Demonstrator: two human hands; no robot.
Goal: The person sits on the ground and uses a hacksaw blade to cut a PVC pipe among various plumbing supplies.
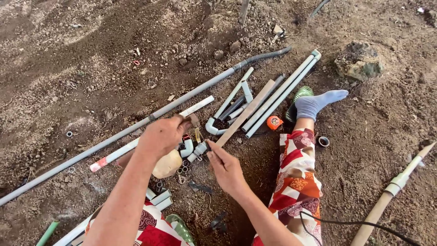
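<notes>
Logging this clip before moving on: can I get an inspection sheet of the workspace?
Surface: bare brown dirt ground.
Job's things: small pipe fitting beside a wooden stick.
Clutter: long grey pipe, white pipes, elbow fittings, orange tape measure, rock.
Hands: left hand closed on something unclear; right hand pinching at the fitting.
Cables: black cable over the leg.
Surroundings: soil only.
</notes>
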